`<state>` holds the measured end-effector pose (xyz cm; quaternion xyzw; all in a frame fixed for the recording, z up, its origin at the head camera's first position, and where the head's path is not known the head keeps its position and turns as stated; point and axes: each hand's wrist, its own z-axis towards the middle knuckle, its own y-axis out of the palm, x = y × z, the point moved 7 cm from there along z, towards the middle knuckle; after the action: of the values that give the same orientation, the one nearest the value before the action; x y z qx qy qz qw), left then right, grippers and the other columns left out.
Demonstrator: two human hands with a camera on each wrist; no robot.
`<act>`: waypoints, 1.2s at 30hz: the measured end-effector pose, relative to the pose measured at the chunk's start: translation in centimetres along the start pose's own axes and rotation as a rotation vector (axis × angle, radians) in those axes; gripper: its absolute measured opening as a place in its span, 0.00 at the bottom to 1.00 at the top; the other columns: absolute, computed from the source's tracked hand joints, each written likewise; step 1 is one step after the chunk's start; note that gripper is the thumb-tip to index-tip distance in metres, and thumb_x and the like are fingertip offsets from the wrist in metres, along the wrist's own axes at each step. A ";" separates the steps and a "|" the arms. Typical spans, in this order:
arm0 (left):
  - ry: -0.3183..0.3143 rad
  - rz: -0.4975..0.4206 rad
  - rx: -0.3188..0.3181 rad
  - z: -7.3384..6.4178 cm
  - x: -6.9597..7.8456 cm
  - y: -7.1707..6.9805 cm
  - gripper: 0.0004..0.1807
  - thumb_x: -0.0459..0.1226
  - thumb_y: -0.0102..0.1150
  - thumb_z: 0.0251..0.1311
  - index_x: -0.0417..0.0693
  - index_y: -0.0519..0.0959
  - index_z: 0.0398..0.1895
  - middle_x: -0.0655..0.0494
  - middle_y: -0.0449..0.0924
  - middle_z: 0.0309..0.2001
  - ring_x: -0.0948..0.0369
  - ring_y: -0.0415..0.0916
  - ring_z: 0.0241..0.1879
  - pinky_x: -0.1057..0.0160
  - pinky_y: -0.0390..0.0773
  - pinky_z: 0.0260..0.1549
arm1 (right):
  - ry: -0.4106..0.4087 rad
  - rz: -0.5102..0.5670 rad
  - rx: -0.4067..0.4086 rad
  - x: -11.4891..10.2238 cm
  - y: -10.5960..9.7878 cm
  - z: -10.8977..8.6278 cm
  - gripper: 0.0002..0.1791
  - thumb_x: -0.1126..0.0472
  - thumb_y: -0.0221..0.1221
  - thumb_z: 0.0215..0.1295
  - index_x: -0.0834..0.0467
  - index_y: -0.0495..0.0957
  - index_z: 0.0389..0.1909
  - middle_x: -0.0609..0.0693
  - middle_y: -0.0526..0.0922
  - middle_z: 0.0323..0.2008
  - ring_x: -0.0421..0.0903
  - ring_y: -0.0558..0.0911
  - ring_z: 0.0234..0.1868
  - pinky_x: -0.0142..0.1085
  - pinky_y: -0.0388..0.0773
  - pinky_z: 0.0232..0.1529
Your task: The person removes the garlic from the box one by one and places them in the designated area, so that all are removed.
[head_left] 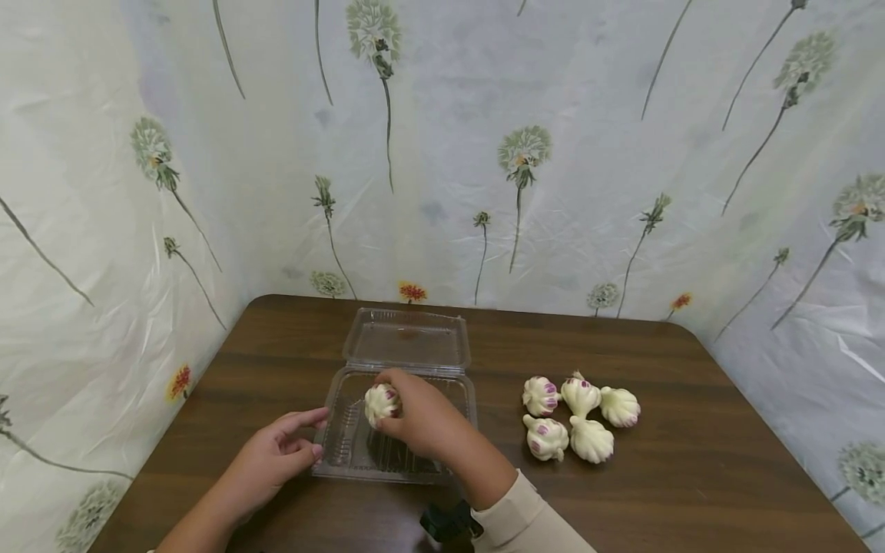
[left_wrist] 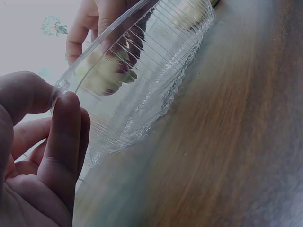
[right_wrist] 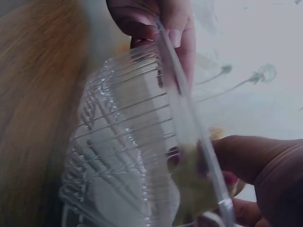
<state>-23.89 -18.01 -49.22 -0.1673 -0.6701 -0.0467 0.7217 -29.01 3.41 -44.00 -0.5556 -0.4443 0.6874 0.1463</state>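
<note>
A clear plastic clamshell container (head_left: 339, 445) lies on the table with its lid (head_left: 406, 343) folded back, away from me. My left hand (head_left: 270, 458) pinches its left rim between thumb and fingers, seen closely in the left wrist view. Over the base, my right hand (head_left: 426, 415) grips a white-and-purple garlic bulb (head_left: 381, 405). Through the ribbed clear wall, the held bulb (left_wrist: 105, 75) shows in the left wrist view, fingers curled about it. To the right of the container, several more garlic bulbs (head_left: 592, 439) sit grouped on the wood.
The dark brown wooden table (head_left: 664, 491) has rounded far corners. Behind it and at both sides hangs a pale cloth (head_left: 442, 138) printed with dandelions. A small black object (head_left: 445, 522) shows beside the right sleeve (head_left: 525, 514) at the near edge.
</note>
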 end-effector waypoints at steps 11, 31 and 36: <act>-0.013 0.005 0.008 0.1 0.0 0.2 0.32 0.30 0.65 0.67 0.36 0.71 0.73 0.34 0.71 0.64 0.65 0.82 0.39 0.68 0.84 0.40 | 0.005 0.134 0.082 1.1 -0.5 -1.2 0.34 0.52 0.69 0.70 0.49 0.68 0.74 0.49 0.79 0.63 0.49 0.82 0.59 0.45 0.82 0.52; 0.000 0.013 0.010 -0.1 0.1 -0.1 0.31 0.30 0.66 0.67 0.36 0.71 0.73 0.34 0.71 0.64 0.65 0.83 0.39 0.68 0.83 0.39 | -0.015 0.272 0.222 2.9 -2.9 -4.1 0.34 0.56 0.68 0.71 0.49 0.67 0.75 0.50 0.76 0.65 0.53 0.79 0.66 0.52 0.79 0.65; 0.011 0.014 0.004 0.0 0.1 -0.1 0.31 0.29 0.64 0.67 0.35 0.70 0.73 0.33 0.71 0.65 0.65 0.83 0.39 0.67 0.84 0.40 | -0.006 0.270 0.276 3.3 -4.0 -5.3 0.35 0.58 0.69 0.70 0.47 0.67 0.75 0.47 0.76 0.67 0.50 0.78 0.67 0.50 0.79 0.66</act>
<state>-23.87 -18.08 -49.15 -0.1703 -0.6650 -0.0415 0.7260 -26.58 10.31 -42.88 -0.5830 -0.2675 0.7567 0.1262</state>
